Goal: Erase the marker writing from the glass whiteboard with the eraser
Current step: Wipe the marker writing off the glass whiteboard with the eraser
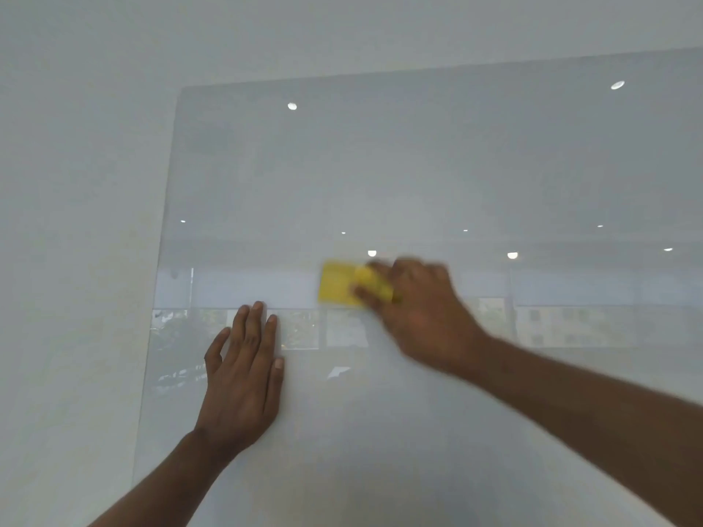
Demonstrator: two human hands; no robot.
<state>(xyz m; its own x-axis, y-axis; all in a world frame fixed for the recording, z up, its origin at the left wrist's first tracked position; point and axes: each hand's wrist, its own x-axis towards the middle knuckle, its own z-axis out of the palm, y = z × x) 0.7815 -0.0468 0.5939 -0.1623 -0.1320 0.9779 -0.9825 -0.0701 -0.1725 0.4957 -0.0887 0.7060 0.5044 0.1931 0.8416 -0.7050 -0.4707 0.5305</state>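
Glossy glass whiteboard (418,165) on wall, yellow eraser (336,285) and left hand (243,374) pressed flat

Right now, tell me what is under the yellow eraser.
The eraser, held by the right hand, lies against the glass whiteboard. Any marker writing beneath it is covered; none shows around it.

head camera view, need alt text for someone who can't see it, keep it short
A person's right hand, motion-blurred, presses a yellow eraser against a wall-mounted glass whiteboard, while the left hand lies flat on the glass lower left. No marker writing is visible; the glass reflects ceiling lights and windows.
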